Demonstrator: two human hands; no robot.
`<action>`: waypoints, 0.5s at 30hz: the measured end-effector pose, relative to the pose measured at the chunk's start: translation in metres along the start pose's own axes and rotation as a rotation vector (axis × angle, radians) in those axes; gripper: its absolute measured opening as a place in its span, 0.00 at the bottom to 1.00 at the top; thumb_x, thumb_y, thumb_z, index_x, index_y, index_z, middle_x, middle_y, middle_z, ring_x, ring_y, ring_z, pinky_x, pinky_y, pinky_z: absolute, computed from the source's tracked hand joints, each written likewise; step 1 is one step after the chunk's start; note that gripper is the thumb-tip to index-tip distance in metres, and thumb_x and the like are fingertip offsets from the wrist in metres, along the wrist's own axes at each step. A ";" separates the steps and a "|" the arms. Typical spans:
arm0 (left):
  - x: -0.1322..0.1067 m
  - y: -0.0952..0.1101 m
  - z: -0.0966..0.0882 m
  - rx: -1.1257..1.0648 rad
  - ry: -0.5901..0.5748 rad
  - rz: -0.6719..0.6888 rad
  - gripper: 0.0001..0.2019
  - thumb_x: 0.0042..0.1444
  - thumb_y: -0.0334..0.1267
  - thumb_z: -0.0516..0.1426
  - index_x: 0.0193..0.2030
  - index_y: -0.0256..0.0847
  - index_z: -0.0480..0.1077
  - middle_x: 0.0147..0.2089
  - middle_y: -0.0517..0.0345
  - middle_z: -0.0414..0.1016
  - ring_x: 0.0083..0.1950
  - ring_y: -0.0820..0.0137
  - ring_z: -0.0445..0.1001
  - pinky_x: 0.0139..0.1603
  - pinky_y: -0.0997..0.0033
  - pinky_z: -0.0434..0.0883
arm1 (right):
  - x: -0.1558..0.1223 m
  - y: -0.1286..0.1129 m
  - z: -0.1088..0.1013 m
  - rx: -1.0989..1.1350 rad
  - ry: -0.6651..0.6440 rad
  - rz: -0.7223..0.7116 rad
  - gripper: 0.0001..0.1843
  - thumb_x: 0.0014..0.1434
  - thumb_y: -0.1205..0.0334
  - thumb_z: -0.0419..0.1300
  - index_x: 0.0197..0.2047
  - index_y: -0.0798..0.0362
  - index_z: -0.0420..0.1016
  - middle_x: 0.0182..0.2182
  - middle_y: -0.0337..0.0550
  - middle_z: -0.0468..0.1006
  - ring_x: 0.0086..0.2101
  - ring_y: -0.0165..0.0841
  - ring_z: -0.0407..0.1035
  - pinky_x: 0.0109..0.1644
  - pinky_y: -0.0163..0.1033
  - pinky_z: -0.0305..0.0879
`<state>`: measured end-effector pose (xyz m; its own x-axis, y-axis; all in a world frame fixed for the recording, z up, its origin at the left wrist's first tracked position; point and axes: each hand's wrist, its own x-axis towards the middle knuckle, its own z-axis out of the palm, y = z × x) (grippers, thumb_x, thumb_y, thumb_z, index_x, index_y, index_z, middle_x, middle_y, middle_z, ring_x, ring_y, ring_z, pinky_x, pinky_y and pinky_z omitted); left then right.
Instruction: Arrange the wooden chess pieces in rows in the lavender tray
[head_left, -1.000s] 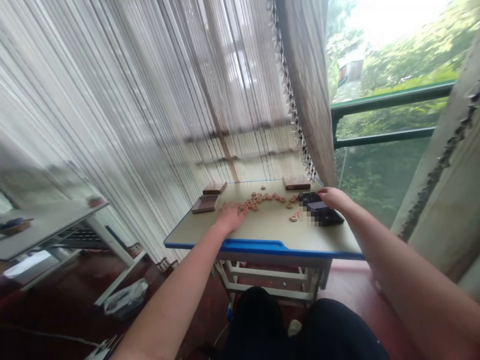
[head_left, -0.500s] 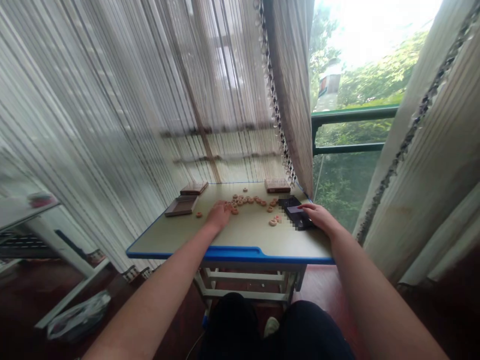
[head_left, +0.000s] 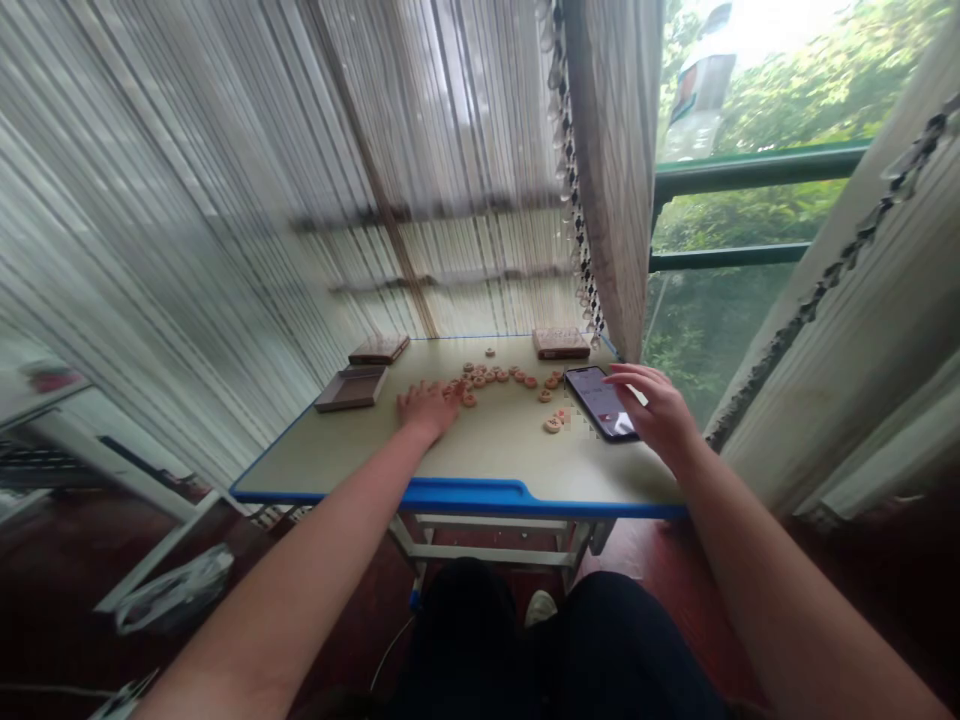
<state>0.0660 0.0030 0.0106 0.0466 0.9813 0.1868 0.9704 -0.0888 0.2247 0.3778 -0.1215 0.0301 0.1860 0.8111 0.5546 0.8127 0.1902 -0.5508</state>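
Note:
On the table, my left hand (head_left: 429,408) lies palm down with its fingers spread, at the left end of a loose row of round wooden chess pieces (head_left: 502,376). Whatever is under its palm is hidden. My right hand (head_left: 651,398) hovers over a smartphone (head_left: 600,398), thumb and fingers apart. The phone lies flat near the table's right side, its screen lit. Between the row and the phone's lower left sits a marked chess piece (head_left: 553,424), with another (head_left: 545,396) just behind it.
An open shallow box (head_left: 352,388) is at the table's left, with a flat brown box (head_left: 380,348) behind it. Another brown box (head_left: 561,343) lies at the back right. String curtains (head_left: 480,240) hang behind the blue-edged table (head_left: 480,455); a railing (head_left: 750,175) is at the window.
The phone's dark screen has lit up, and my right hand has lifted a little off it. My left hand has spread over the spot near a lone piece on the left, now out of sight.

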 end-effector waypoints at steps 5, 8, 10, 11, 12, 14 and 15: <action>0.021 0.019 0.010 -0.042 -0.014 0.081 0.37 0.54 0.62 0.33 0.50 0.38 0.68 0.57 0.40 0.65 0.60 0.53 0.59 0.58 0.52 0.53 | -0.005 -0.074 0.048 -0.267 -0.289 -0.174 0.32 0.56 0.50 0.50 0.62 0.53 0.57 0.62 0.53 0.53 0.61 0.45 0.44 0.60 0.49 0.45; 0.031 0.028 0.015 -0.101 0.002 0.081 0.36 0.56 0.60 0.32 0.50 0.36 0.67 0.56 0.40 0.67 0.59 0.55 0.61 0.58 0.55 0.55 | 0.004 -0.080 0.087 -0.442 -0.356 -0.026 0.41 0.54 0.46 0.52 0.65 0.60 0.49 0.64 0.59 0.43 0.63 0.51 0.32 0.62 0.53 0.37; 0.033 0.031 0.016 -0.163 0.052 0.116 0.34 0.58 0.58 0.32 0.52 0.35 0.65 0.56 0.42 0.67 0.59 0.58 0.62 0.57 0.58 0.56 | 0.011 -0.074 0.108 -0.478 -0.401 0.102 0.43 0.55 0.42 0.49 0.65 0.63 0.48 0.64 0.63 0.42 0.62 0.53 0.32 0.61 0.54 0.36; 0.033 0.031 0.016 -0.212 0.079 0.142 0.34 0.59 0.57 0.31 0.54 0.36 0.63 0.56 0.43 0.66 0.59 0.60 0.62 0.57 0.61 0.56 | 0.014 -0.071 0.115 -0.484 -0.405 0.140 0.42 0.56 0.42 0.47 0.65 0.64 0.48 0.64 0.65 0.42 0.62 0.54 0.33 0.61 0.54 0.36; 0.032 0.031 0.015 -0.264 0.109 0.157 0.33 0.59 0.56 0.30 0.56 0.36 0.61 0.58 0.43 0.65 0.60 0.62 0.61 0.58 0.63 0.56 | 0.016 -0.070 0.122 -0.484 -0.402 0.154 0.41 0.57 0.42 0.45 0.64 0.64 0.48 0.63 0.66 0.43 0.62 0.54 0.36 0.61 0.54 0.37; 0.031 0.030 0.013 -0.349 0.159 0.150 0.33 0.60 0.55 0.29 0.58 0.34 0.58 0.60 0.42 0.63 0.61 0.63 0.60 0.58 0.65 0.57 | 0.020 -0.072 0.133 -0.476 -0.386 0.112 0.37 0.59 0.46 0.44 0.64 0.63 0.50 0.63 0.65 0.48 0.61 0.53 0.41 0.60 0.53 0.39; 0.031 0.030 0.012 -0.379 0.171 0.133 0.33 0.60 0.54 0.29 0.58 0.33 0.57 0.59 0.41 0.63 0.61 0.63 0.60 0.58 0.65 0.57 | 0.021 -0.075 0.137 -0.467 -0.375 0.067 0.34 0.59 0.49 0.44 0.63 0.62 0.52 0.62 0.64 0.50 0.60 0.53 0.44 0.60 0.53 0.40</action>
<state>0.0994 0.0324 0.0115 0.0943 0.9177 0.3860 0.8014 -0.3000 0.5175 0.2450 -0.0424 -0.0024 0.1071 0.9689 0.2229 0.9783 -0.0627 -0.1975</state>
